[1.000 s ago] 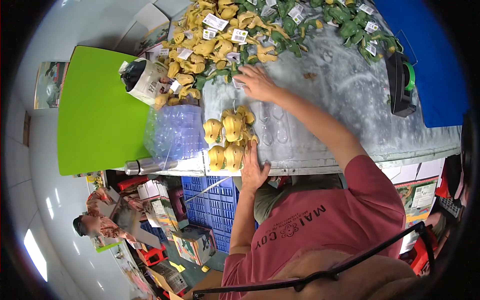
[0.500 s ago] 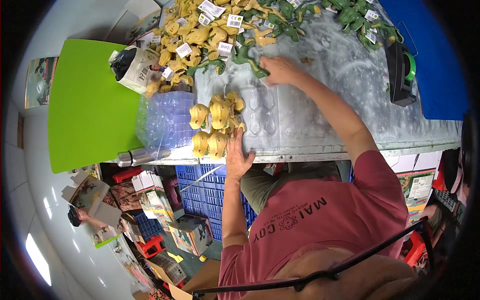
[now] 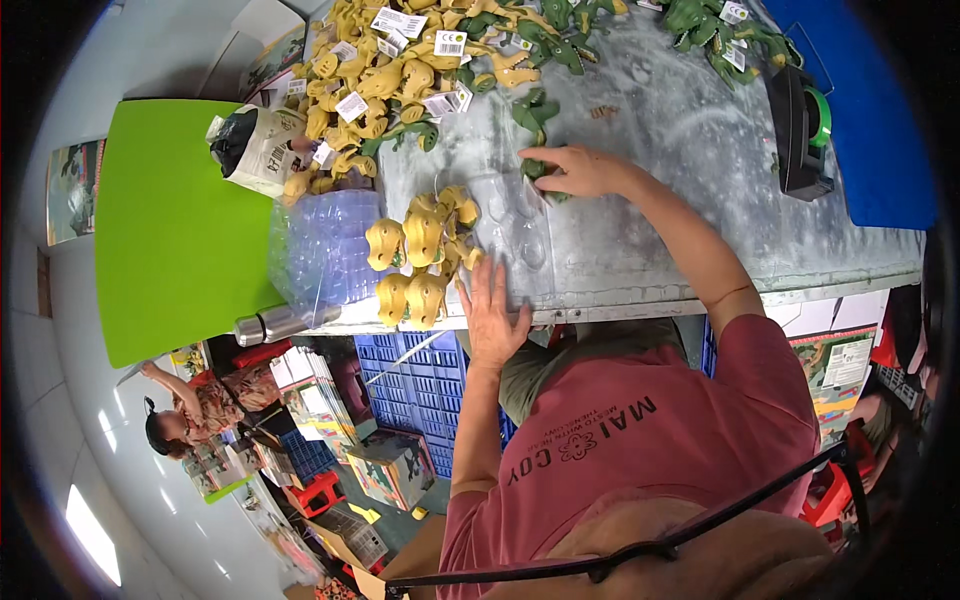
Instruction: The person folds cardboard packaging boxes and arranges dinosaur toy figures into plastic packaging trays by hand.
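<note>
My left hand (image 3: pixel 492 318) rests at the table's near edge with its fingers stretched out. Its fingertips touch the clear plastic blister tray (image 3: pixel 520 252) beside the yellow toy dinosaurs (image 3: pixel 423 240). Those yellow toys sit in the tray's left part, heads toward the left; its right part shows bare hollows. Just beyond the tray's right side, my right hand (image 3: pixel 585 170) has its fingers closed around the near end of a green toy dinosaur (image 3: pixel 535 108). The hand partly covers that toy.
A heap of yellow toy dinosaurs (image 3: pixel 385 80) with white tags lies at the back left, more green toy dinosaurs (image 3: pixel 705 35) at the back right. Stacked clear trays (image 3: pixel 325 240), a steel flask (image 3: pixel 285 323) and a black tape dispenser (image 3: pixel 795 135) flank the work area. Another person (image 3: pixel 215 400) is at far left.
My right hand has drawn the green dinosaur nearer, away from the heap, and the toy has turned. My left hand has shifted slightly right, its fingers more spread.
</note>
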A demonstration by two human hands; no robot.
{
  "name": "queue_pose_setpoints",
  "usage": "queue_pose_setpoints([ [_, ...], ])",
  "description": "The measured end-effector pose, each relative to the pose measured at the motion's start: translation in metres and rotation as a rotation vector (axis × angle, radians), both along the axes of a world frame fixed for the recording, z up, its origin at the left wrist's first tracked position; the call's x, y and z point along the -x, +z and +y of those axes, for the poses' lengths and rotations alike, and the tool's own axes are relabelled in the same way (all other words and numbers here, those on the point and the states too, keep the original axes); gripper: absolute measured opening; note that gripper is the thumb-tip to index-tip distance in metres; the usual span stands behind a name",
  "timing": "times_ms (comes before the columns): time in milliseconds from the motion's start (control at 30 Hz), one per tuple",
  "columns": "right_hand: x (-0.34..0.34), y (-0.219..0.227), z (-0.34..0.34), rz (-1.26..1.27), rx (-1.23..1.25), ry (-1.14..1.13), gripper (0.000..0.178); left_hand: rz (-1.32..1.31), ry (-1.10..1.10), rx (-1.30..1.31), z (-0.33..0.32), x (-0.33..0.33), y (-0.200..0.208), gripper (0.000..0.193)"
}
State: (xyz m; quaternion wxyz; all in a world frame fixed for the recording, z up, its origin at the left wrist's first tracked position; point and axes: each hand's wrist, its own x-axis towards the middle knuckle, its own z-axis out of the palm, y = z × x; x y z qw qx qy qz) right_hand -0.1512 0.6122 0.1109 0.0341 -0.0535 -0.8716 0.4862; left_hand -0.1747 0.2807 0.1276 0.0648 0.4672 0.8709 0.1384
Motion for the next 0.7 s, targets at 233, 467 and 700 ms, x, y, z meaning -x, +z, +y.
queue_pose_setpoints([
  [233,0.005,0.015,0.002,0.017,-0.305,-0.111,0.043,0.028,0.017,0.009,0.002,-0.005,-0.016,0.087],
  [467,0.009,0.001,-0.017,0.141,-0.391,-0.399,0.021,0.057,0.049,0.023,0.009,-0.009,-0.02,0.086],
  [700,0.011,-0.005,-0.009,0.044,-0.556,-0.624,0.031,0.091,0.077,0.016,0.016,-0.013,-0.025,0.089],
])
